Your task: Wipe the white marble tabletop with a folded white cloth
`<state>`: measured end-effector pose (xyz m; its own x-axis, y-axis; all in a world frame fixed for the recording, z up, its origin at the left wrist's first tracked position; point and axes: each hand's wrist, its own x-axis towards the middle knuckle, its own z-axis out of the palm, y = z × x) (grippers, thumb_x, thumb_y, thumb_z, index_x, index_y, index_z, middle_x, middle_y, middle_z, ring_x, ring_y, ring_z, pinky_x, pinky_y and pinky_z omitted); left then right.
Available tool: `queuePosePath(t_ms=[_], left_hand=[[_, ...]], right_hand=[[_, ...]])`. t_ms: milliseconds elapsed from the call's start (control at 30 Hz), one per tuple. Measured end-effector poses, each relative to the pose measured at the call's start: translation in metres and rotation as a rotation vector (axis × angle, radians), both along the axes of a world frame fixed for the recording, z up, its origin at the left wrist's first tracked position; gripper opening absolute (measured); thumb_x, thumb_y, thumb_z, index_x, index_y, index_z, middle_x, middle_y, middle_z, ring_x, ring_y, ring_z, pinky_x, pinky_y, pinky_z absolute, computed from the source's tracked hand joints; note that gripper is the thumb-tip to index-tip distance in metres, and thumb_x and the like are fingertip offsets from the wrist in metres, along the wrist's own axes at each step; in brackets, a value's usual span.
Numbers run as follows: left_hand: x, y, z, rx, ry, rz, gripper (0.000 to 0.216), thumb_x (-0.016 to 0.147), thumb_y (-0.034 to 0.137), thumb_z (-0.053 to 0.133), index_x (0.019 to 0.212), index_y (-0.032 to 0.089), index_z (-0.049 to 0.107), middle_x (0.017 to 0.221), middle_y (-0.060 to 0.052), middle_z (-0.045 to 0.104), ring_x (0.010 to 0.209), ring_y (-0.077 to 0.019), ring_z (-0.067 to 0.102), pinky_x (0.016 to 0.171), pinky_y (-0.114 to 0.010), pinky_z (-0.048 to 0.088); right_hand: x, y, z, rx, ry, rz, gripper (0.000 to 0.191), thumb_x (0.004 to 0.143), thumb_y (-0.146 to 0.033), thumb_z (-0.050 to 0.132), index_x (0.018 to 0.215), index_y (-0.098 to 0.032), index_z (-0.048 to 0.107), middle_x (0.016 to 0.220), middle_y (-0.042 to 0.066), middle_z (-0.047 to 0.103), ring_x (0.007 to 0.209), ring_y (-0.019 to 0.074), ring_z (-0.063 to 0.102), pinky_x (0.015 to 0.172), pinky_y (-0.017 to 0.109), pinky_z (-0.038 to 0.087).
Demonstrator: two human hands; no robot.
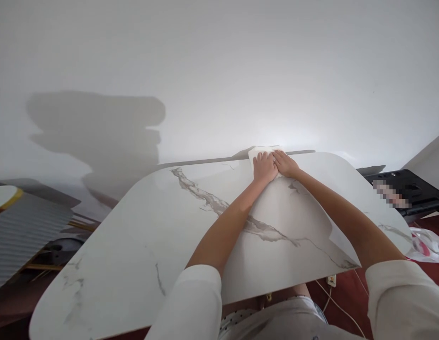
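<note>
Beneath the left hand (265, 167) and the right hand (286, 163), part of the cloth (255, 151) is hidden. Far left of the left hand, the picture's edge cuts off a ribbed cabinet (24, 241). Right of the right hand, a black case (426, 190) is partly blurred.

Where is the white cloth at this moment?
In the head view, the white cloth is slightly right of centre, under the left hand and right hand, at the table's far edge beside the wall.
</note>
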<state>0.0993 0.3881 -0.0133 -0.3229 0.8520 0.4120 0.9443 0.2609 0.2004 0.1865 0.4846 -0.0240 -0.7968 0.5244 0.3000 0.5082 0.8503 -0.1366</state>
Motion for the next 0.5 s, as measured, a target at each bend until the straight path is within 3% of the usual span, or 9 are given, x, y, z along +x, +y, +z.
queuePosePath(t_ms=[233, 500], left_hand=[[0.007, 0.019, 0.001, -0.027, 0.015, -0.019, 0.037, 0.093, 0.024, 0.034, 0.123, 0.019, 0.054, 0.126, -0.011, 0.056, 0.123, -0.0288, 0.043, 0.102, -0.044, 0.035], [0.017, 0.020, 0.002, -0.053, 0.033, -0.054, 0.042, 0.094, 0.024, 0.032, 0.131, 0.017, 0.049, 0.136, -0.010, 0.052, 0.129, -0.0275, 0.039, 0.106, -0.043, 0.033]], right_hand=[[0.008, 0.020, -0.004, 0.021, 0.010, 0.007, 0.049, 0.098, -0.026, 0.024, 0.138, -0.008, 0.046, 0.144, 0.015, 0.048, 0.137, 0.0264, 0.039, 0.115, 0.042, 0.030], [0.021, 0.030, -0.016, 0.073, 0.099, 0.050, 0.052, 0.099, -0.031, 0.022, 0.138, -0.008, 0.047, 0.141, 0.017, 0.050, 0.136, 0.0283, 0.041, 0.115, 0.049, 0.031]])
